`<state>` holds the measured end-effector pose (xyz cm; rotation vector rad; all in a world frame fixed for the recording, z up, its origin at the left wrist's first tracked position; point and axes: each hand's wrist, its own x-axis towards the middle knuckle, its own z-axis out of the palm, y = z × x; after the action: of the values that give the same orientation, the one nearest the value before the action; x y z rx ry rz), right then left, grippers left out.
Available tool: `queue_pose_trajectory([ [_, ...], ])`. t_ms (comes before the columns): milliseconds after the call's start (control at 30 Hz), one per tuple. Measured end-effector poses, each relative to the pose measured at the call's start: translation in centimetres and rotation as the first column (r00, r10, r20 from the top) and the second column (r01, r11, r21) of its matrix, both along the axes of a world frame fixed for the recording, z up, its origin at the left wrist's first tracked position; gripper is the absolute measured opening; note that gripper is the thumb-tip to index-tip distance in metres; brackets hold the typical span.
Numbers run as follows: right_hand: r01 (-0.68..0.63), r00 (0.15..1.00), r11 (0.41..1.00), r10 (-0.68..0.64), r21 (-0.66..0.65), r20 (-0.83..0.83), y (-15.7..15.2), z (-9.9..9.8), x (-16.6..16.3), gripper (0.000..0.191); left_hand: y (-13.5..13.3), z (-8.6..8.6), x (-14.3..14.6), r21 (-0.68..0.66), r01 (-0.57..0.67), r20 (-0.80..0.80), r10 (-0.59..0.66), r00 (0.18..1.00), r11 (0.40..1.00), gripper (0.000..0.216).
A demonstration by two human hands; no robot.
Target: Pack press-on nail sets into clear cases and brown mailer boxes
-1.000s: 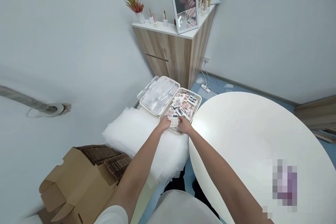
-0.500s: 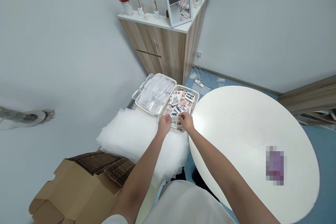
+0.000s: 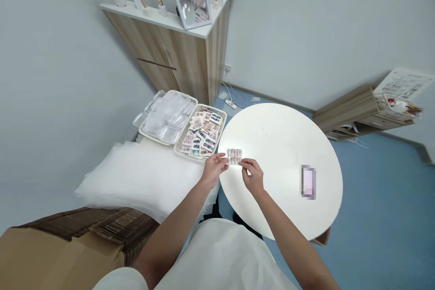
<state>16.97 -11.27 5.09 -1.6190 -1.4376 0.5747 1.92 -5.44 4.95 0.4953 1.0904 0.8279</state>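
Note:
Between my two hands is a small card of press-on nails [image 3: 234, 156], pale pinkish with rows of nail shapes, held over the near-left edge of the round white table [image 3: 278, 145]. My left hand [image 3: 214, 168] pinches its left side. My right hand [image 3: 253, 176] grips the lower right corner between thumb and fingertips. Just beyond my left hand, a cream basket [image 3: 179, 148] holds many similar nail cards [image 3: 204, 132] in pink, blue and dark colours. Beside it on the left stands another basket [image 3: 144, 132] filled with clear plastic packaging [image 3: 168, 113].
White foam sheeting [image 3: 136, 176] is piled at the left, above brown cardboard [image 3: 61, 258]. A pixelated purple object [image 3: 308, 182] lies on the table's right part. Behind the baskets stands a wooden cabinet [image 3: 170, 54] with frames and bottles on top. A low shelf [image 3: 353, 113] is at right.
My hands have come out of the nail-card basket and moved right over the table, now holding one card up. The view has turned to the right.

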Motion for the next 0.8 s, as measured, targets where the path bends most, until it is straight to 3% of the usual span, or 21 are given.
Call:
queue_pose_trajectory([
  [67,0.070,0.994,0.997,-0.072,-0.018,-0.085,-2.2,0.4,2.0,0.022,-1.2,0.0,1.6,0.013,0.055,-0.006,-0.055,0.998,0.998,0.032],
  [167,0.161,0.924,0.969,-0.215,-0.189,-0.316,-5.0,0.9,5.0,0.030,-3.2,-0.1,4.2,0.041,0.142,-0.047,-0.140,0.989,0.989,0.030],
  [300,0.103,0.797,0.890,-0.342,-0.445,-0.499,-8.0,1.0,9.4,0.038,-6.2,-0.6,8.1,0.074,0.280,-0.095,-0.273,0.957,0.957,0.031],
  [500,0.072,0.702,0.853,-0.411,-0.516,-0.581,-12.2,-0.9,15.1,0.035,-10.8,-1.9,14.3,0.124,0.404,-0.288,-0.357,0.889,0.906,0.028],
  [633,0.131,0.750,0.849,-0.423,-0.513,-0.508,-13.8,-2.9,17.3,0.033,-13.0,-2.7,16.8,0.115,0.424,-0.424,-0.342,0.839,0.898,0.035],
  [800,0.168,0.841,0.823,-0.407,-0.543,-0.356,-13.7,-4.8,17.3,0.032,-14.1,-4.1,18.0,0.065,0.402,-0.555,-0.302,0.775,0.913,0.041],
])
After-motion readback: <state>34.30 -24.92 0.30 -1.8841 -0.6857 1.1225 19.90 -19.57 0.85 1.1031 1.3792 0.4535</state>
